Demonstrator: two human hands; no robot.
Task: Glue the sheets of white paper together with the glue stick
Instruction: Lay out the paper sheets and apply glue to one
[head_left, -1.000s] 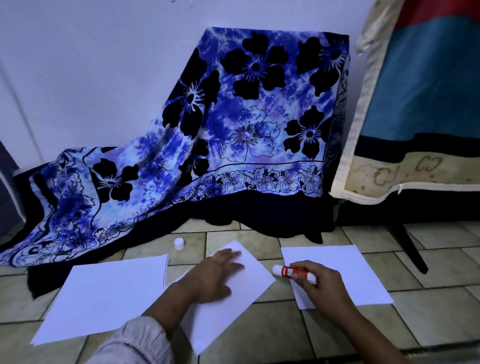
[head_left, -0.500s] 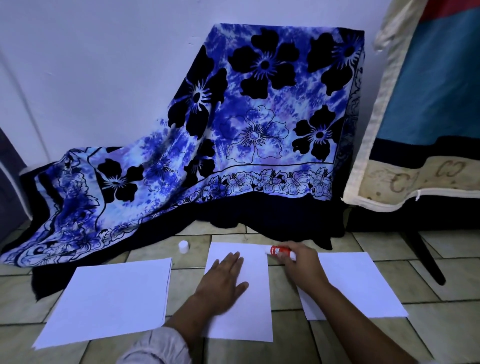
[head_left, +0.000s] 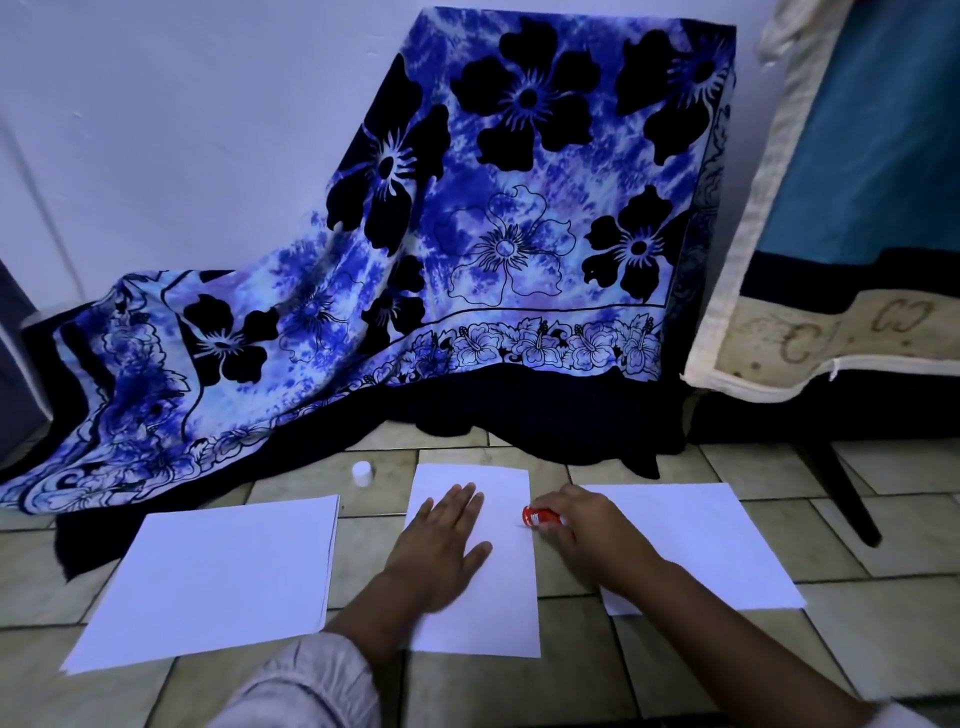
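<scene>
Three lots of white paper lie on the tiled floor. The middle sheet (head_left: 498, 587) lies upright in front of me, and my left hand (head_left: 441, 540) presses flat on it with straight fingers. My right hand (head_left: 587, 525) grips the red glue stick (head_left: 537, 517), whose tip touches the middle sheet's right edge, about a third of the way down from its far end. A stack of paper (head_left: 218, 577) lies to the left. Another sheet (head_left: 711, 540) lies to the right, partly under my right forearm.
The glue stick's white cap (head_left: 362, 473) stands on the floor beyond the papers. A blue flowered cloth (head_left: 467, 234) drapes over furniture behind. At the right hangs a blue and cream mattress cover (head_left: 831, 260), and a dark table leg (head_left: 841, 493) meets the floor.
The middle sheet turned from slanted to upright under my left hand. My right hand carried the glue stick to the sheet's far right corner, then drew it down along the right edge.
</scene>
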